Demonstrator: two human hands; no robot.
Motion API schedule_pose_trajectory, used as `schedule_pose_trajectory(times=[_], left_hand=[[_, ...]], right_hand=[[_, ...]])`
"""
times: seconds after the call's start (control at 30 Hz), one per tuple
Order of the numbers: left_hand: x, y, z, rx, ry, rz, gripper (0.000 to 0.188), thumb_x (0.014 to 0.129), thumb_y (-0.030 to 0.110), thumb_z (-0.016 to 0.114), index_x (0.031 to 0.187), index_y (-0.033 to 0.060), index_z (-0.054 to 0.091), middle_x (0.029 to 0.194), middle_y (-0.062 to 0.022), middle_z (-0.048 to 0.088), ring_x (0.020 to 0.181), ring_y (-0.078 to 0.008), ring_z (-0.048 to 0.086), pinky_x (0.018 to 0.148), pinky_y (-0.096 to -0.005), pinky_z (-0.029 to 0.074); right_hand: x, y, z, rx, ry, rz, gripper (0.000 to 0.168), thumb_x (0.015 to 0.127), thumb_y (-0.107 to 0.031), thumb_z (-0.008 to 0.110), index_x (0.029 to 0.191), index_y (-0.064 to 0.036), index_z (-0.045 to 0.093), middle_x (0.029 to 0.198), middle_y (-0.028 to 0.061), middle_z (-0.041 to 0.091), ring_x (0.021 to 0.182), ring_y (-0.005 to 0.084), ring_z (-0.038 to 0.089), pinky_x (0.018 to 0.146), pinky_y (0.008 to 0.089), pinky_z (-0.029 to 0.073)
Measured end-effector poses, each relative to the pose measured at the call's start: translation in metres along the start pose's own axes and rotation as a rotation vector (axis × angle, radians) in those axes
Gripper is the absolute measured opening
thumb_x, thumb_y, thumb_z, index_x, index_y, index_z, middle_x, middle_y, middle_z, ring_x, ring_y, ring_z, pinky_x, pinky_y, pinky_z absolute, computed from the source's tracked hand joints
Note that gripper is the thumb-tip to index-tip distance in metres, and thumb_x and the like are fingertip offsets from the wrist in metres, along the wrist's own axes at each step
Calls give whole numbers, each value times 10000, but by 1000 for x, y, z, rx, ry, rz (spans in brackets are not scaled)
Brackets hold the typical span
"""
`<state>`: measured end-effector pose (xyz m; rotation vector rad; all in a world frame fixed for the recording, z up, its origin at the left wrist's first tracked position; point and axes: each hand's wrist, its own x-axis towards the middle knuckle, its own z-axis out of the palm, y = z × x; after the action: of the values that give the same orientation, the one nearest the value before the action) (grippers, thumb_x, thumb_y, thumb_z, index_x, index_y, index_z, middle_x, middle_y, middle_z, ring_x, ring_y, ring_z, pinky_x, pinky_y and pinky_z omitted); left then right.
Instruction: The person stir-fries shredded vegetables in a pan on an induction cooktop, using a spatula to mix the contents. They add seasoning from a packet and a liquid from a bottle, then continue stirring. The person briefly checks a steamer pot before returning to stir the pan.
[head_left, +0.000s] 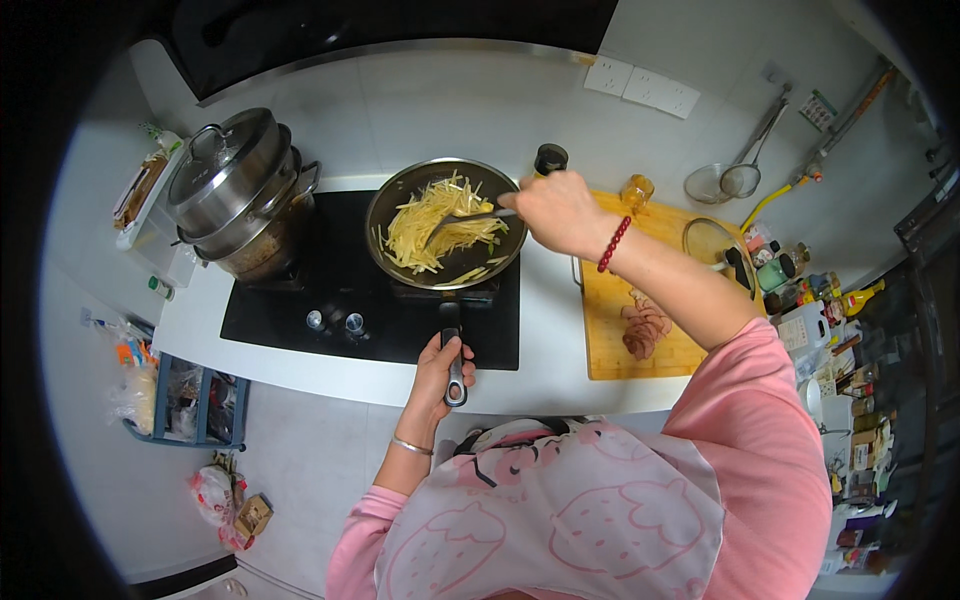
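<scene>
My left hand (442, 367) is wrapped around the black handle (450, 322) of a frying pan (384, 255) on the cooktop. Thin pale-yellow shreds, possibly potato, (420, 225) lie heaped in the pan, with a few green bits among them. Above the pan's right rim, my right hand (559, 211) grips a spatula (476, 217), whose lower end sits in the shreds. Most of its handle is hidden by my fingers. Just behind that hand stands a dark-capped bottle (551, 157).
Sliced pinkish meat (643, 330) lies on a wooden cutting board (611, 352) to the right, near a glass jar (637, 193). A lidded steamer pot (225, 180) occupies the cooktop's left (262, 322). Strainers (739, 180) hang on the wall. Bottles (776, 271) crowd the far right.
</scene>
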<state>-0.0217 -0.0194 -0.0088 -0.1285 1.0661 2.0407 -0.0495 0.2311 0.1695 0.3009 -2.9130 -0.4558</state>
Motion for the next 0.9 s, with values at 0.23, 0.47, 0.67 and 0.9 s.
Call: schedule_pose_trajectory(times=[0.23,0.47,0.67,0.9], left_hand=[[-3,4,6,29,3,7,95,978,182,512,970,97,471,785,-62,554,563,-134,529,412,-237,427],[-2,4,5,21,2,0,137,975,181,515,1080,95,497,788,-66,558,567,-142,528,427,-248,432],[3,2,1,24,-19,-10,222,978,177,516,1180,86,504,797,-72,557,582,-157,520,454,-278,445],[-2,2,-2,-2,-12,3,197,978,174,512,1154,85,514,798,-72,558,581,-154,531,454,-269,447]], right_hand=[[82,-28,-3,-56,291,-418,63,720,-102,644,733,-73,699,907,95,666,837,254,683,643,342,551],[107,-14,0,-138,-120,-121,138,815,-122,606,879,-102,727,972,89,706,914,247,686,723,355,548],[104,7,14,-74,-116,128,164,817,-130,614,927,-130,736,953,77,719,914,237,692,742,352,546],[68,20,8,-11,-260,131,197,808,-160,617,958,-80,717,967,125,705,937,289,679,783,384,537]])
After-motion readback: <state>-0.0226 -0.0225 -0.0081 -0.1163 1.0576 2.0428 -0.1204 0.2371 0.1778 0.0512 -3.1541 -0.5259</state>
